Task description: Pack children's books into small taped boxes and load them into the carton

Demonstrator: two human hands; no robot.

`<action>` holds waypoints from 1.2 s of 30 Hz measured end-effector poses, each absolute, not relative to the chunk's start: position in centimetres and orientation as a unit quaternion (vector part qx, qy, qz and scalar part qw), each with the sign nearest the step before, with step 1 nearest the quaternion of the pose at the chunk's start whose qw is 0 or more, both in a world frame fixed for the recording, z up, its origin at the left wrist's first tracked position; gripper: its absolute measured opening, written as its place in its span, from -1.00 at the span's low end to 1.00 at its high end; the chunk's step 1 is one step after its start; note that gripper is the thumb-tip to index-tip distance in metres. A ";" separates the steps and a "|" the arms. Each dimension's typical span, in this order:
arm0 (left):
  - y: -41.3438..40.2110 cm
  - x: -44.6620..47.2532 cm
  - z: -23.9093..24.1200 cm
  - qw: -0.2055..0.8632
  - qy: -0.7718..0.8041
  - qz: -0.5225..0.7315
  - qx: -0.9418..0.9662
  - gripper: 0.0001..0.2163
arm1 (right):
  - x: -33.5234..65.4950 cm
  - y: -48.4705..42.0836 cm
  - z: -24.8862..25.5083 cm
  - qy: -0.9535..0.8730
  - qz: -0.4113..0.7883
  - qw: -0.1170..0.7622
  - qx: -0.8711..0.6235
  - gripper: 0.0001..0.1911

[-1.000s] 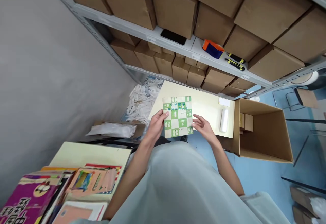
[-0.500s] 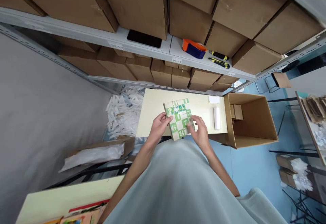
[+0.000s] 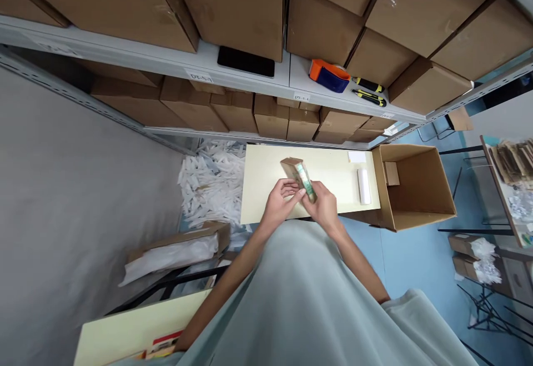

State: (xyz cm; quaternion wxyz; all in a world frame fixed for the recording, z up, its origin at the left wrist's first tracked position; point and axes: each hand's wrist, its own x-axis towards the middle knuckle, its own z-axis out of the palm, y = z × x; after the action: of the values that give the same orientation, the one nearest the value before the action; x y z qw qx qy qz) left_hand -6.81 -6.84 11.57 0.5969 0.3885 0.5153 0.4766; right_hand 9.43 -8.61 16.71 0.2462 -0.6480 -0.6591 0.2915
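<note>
I hold a small green-and-white chequered book [image 3: 300, 177] edge-on above a pale yellow table [image 3: 266, 171]. Its yellowed page block faces up and left, and only a strip of the cover shows. My left hand [image 3: 282, 201] is curled under the book's near left side. My right hand [image 3: 322, 206] grips its near right corner, fingers wrapped over the cover.
A white roll [image 3: 363, 186] and a white slip [image 3: 357, 156] lie on the table's right end. An open cardboard box [image 3: 416, 188] stands to the right. Shelves of brown boxes hold a black phone [image 3: 245, 61], a tape dispenser [image 3: 328, 75] and utility knives [image 3: 368, 91]. White packing scraps [image 3: 212, 183] lie left.
The book has been turned from cover-up to edge-on, its pages now showing. Both hands moved closer together beneath it. The view shifted slightly.
</note>
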 end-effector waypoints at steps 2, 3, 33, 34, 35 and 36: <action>-6.3 -8.7 10.2 0.589 0.548 0.448 0.390 -0.40 | 10.6 -8.4 16.2 -0.578 0.403 0.313 -0.637 -0.68; -6.1 -9.6 9.6 0.577 0.574 0.439 0.381 -0.36 | 11.1 -8.4 16.0 -0.533 0.455 0.339 -0.628 -0.68; -11.3 -4.4 17.6 0.460 0.584 0.442 0.502 -0.71 | 9.5 -11.2 16.0 -0.491 0.483 0.413 -0.596 -0.31; -11.5 -4.3 17.5 0.481 0.577 0.429 0.501 -0.69 | 10.1 -10.8 16.0 -0.474 0.493 0.424 -0.593 -0.33; -11.5 -4.4 17.2 0.510 0.565 0.421 0.493 -0.65 | 10.9 -10.5 15.9 -0.457 0.509 0.433 -0.587 -0.33; -11.4 -4.6 16.8 0.537 0.552 0.420 0.480 -0.60 | 11.7 -10.3 16.0 -0.441 0.529 0.438 -0.577 -0.33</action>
State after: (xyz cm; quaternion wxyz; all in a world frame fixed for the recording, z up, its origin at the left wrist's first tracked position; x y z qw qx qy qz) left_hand -4.59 -11.40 16.83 0.5375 0.4803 0.5516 0.4197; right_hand 11.68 -10.29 16.01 0.4381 -0.5773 -0.4412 0.5293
